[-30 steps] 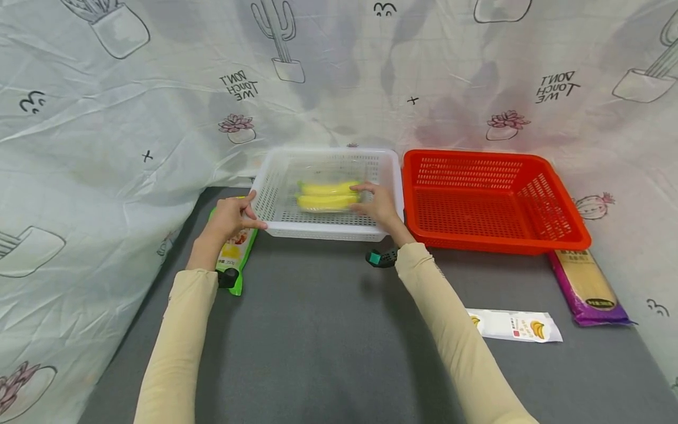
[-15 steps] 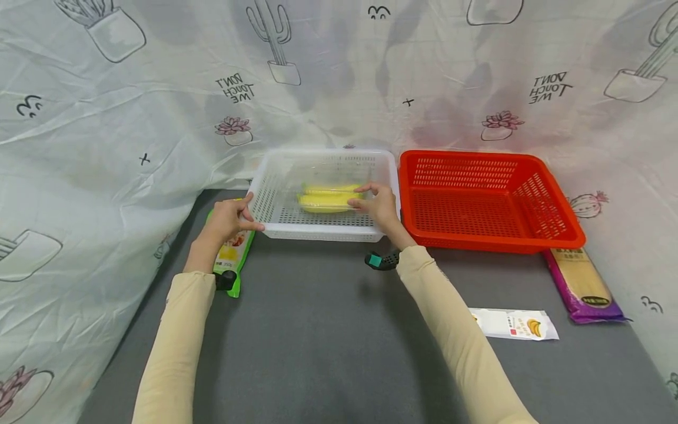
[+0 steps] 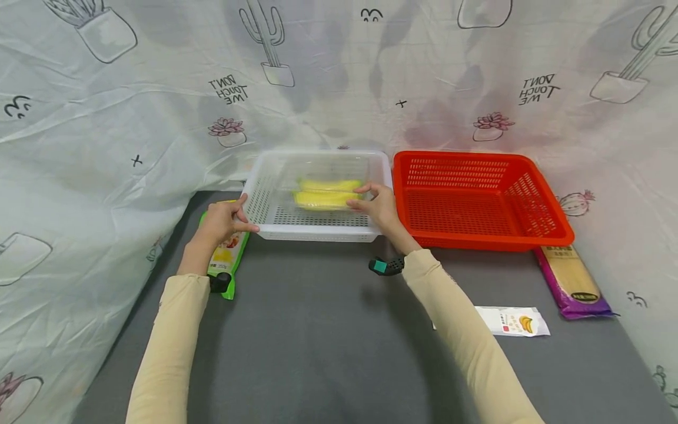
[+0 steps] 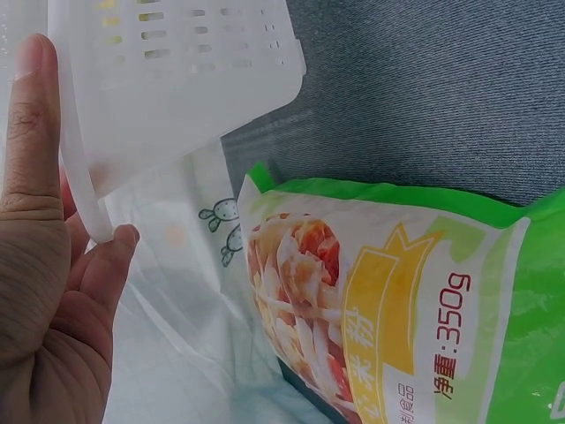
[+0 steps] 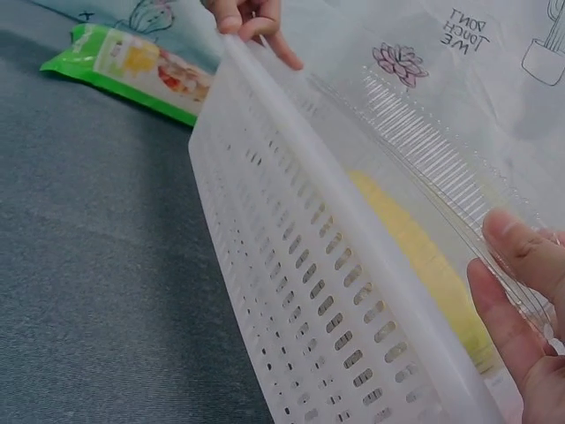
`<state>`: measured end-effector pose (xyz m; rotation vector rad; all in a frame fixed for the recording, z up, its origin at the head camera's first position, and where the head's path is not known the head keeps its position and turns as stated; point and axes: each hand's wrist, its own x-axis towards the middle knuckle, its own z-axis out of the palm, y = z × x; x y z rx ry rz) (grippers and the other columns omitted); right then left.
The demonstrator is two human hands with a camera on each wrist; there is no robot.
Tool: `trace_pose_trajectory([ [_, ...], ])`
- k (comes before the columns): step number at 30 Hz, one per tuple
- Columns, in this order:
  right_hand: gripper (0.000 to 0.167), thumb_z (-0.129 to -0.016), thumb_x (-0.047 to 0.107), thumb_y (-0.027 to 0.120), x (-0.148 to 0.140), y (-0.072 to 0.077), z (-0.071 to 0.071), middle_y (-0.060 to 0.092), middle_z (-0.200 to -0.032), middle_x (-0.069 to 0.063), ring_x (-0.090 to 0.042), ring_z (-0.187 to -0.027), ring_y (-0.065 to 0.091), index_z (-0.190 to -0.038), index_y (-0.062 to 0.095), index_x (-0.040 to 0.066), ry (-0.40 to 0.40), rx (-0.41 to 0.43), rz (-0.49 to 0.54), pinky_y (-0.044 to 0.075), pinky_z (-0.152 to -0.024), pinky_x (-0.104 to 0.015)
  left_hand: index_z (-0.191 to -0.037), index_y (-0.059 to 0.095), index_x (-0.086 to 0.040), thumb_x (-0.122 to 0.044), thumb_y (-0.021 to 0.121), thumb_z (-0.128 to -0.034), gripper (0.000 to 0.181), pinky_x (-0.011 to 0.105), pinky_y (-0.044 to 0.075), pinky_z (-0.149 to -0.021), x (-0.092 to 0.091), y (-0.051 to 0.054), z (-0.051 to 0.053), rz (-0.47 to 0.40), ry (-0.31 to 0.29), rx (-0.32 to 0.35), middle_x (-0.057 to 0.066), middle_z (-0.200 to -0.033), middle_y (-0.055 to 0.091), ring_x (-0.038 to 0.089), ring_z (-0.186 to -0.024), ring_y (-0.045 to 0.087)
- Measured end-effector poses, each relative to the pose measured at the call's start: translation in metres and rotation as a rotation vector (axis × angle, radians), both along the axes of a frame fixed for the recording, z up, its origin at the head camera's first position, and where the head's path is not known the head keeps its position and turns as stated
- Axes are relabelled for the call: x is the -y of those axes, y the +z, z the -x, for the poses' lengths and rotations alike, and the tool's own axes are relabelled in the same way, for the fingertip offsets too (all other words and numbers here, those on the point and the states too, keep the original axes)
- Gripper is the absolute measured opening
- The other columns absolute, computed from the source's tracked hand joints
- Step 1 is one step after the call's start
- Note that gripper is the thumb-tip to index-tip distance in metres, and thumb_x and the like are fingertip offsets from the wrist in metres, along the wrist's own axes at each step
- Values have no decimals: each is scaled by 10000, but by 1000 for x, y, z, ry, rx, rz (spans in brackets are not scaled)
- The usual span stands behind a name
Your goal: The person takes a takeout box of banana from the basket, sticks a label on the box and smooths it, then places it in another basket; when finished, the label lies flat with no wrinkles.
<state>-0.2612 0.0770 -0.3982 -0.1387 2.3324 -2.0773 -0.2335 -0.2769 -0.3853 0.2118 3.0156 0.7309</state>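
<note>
In the head view a white basket (image 3: 318,233) holds a clear plastic pack with yellow, banana-like items (image 3: 323,200) inside. My left hand (image 3: 219,222) grips the basket's left front corner; in the left wrist view, the left hand's fingers and thumb (image 4: 40,265) lie around the white rim (image 4: 79,168). At the pack's right end, my right hand (image 3: 382,209) pinches the clear plastic. The right wrist view shows the thumb and fingers of the right hand (image 5: 530,300) on the pack's edge, above the basket wall (image 5: 300,265).
A red basket (image 3: 477,240) stands right of the white one. A purple-edged pack (image 3: 574,282) lies partly beneath it, with a white banana-print packet (image 3: 516,322) nearer the front. The green food bag (image 3: 228,265) lies by my left wrist. A printed sheet hangs behind.
The clear pack has shifted slightly inside the white basket, its tilt varying, while my right hand keeps its pinch. My left hand stays on the corner. The whole head view has drifted a little.
</note>
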Motion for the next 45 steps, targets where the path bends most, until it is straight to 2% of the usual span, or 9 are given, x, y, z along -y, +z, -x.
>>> trace_pose_trajectory([
  [4, 326, -759, -27, 773, -3, 3, -5, 388, -1481, -167, -176, -711, 711, -1051, 651, -104, 9, -18, 24, 553, -668, -264, -720, 647, -55, -362, 815, -722, 350, 319, 325, -536, 0, 0, 1, -8, -2, 13, 138, -1506, 320, 213, -563, 312],
  [8, 329, -746, -49, 774, -6, 6, -8, 386, -1478, -173, -155, -699, 698, -1041, 647, -122, 5, -24, 61, 555, -670, -269, -741, 658, -51, -370, 809, -726, 354, 320, 331, -549, 0, 1, 0, -7, -3, 17, 141, -1510, 312, 218, -585, 326],
  [15, 339, -748, -56, 768, -11, 10, -13, 338, -1511, -138, -91, -653, 660, -1054, 636, -121, 14, -15, 94, 553, -672, -257, -690, 609, -60, -355, 811, -730, 360, 308, 317, -523, 1, 0, -1, -10, -21, 6, 144, -1503, 321, 190, -524, 290],
  [22, 335, -759, -16, 778, -15, 11, -18, 339, -1502, -143, -79, -513, 548, -1039, 637, -132, 27, -78, 59, 521, -619, -167, -685, 615, -60, -349, 814, -726, 354, 314, 343, -561, -1, 0, -1, -8, -15, 4, 149, -1498, 332, 203, -558, 334],
  [24, 335, -759, -14, 779, -16, 11, -20, 337, -1502, -148, -60, -514, 563, -1045, 644, -126, 29, -88, 61, 518, -613, -161, -683, 615, -58, -346, 815, -727, 354, 320, 351, -574, -1, 0, -1, -6, -16, 7, 156, -1497, 328, 213, -576, 353],
  [29, 343, -756, -30, 772, -18, 11, -23, 335, -1508, -139, -82, -528, 577, -1061, 649, -128, 32, -67, 113, 541, -654, -205, -688, 629, -61, -338, 816, -726, 336, 351, 368, -635, 0, 0, -1, 1, -17, 2, 162, -1500, 320, 256, -675, 438],
  [32, 349, -752, -19, 779, -19, 13, -26, 348, -1503, -130, -78, -494, 491, -1060, 653, -124, 24, -63, 107, 535, -656, -192, -685, 634, -68, -343, 815, -719, 330, 363, 373, -659, 0, -1, -1, 8, -25, -12, 166, -1496, 322, 259, -692, 453],
  [36, 350, -760, -4, 781, -22, 18, -31, 355, -1499, -136, -56, -484, 438, -1063, 653, -123, 24, -69, 82, 524, -647, -171, -673, 609, -76, -335, 814, -725, 334, 349, 366, -631, 1, -2, -1, 24, -47, -36, 171, -1482, 341, 229, -592, 419],
  [45, 333, -773, -57, 752, -25, 29, -44, 348, -1505, -133, -94, -554, 511, -1067, 626, -152, 67, -83, 143, 544, -681, -230, -654, 567, -74, -312, 819, -732, 355, 320, 331, -545, 1, -2, -2, 16, -48, -41, 177, -1475, 345, 194, -492, 344],
])
